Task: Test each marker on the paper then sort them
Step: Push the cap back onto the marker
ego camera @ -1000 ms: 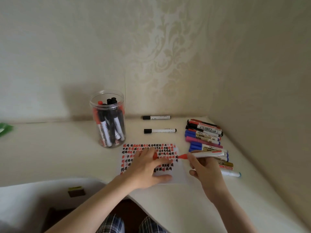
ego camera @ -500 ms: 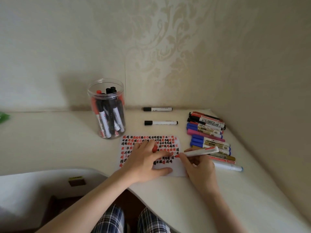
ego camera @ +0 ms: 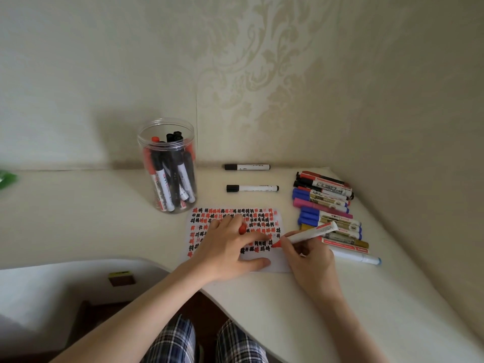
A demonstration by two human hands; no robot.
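Note:
A white paper [ego camera: 277, 263] covered in rows of red and black marks lies on the desk in front of me. My right hand [ego camera: 310, 260] grips an uncapped red marker [ego camera: 309, 233], its tip touching the paper at the end of the lowest row. My left hand [ego camera: 230, 247] lies on the paper and holds the red cap [ego camera: 242, 228] between its fingers. A clear jar [ego camera: 167, 166] of black and red markers stands behind the paper to the left. Two black markers [ego camera: 251, 188] lie apart behind the paper. A pile of mixed markers [ego camera: 327, 205] lies at the right.
The cream desk [ego camera: 78, 218] ends at a curved front edge near my lap. Walls close in behind and on the right. A green object [ego camera: 6, 179] shows at the far left edge. A light blue-tipped marker [ego camera: 358, 258] lies nearest in the pile.
My right hand has brought the red marker's tip down onto the paper's lowest row. My left hand stays on the paper with the cap. The head camera has tilted slightly.

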